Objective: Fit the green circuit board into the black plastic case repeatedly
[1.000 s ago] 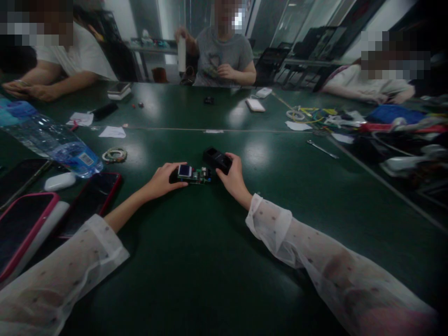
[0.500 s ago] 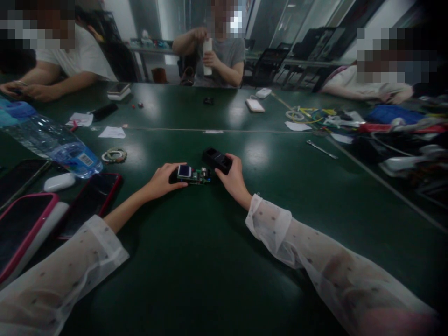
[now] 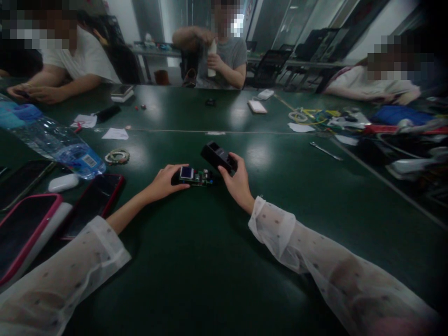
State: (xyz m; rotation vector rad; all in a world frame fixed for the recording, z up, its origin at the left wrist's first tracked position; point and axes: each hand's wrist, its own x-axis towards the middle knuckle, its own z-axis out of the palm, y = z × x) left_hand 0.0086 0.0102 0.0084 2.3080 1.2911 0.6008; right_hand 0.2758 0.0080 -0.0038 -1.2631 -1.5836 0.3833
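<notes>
Near the middle of the dark green table (image 3: 196, 261), my left hand (image 3: 166, 182) grips a small circuit board (image 3: 198, 176) by its left end. A little square screen (image 3: 186, 173) sits on that board, and green parts show to its right. My right hand (image 3: 240, 179) holds a black plastic casing (image 3: 217, 156) between thumb and fingers, tilted, with its far end pointing up and left. A rectangular opening shows in the casing. It is just beyond and to the right of the board, apart from it.
A water bottle (image 3: 59, 140) lies tilted at left, above phones (image 3: 93, 203) and a white earphone case (image 3: 63, 183). A beaded bracelet (image 3: 117, 156) is nearby. At right are a wrench (image 3: 326, 151) and a heap of cables (image 3: 311, 115). Several people sit around the table.
My right hand has shifted slightly right and tilted the black casing more steeply. My left hand keeps its grip on the board. The whole view has drifted a little.
</notes>
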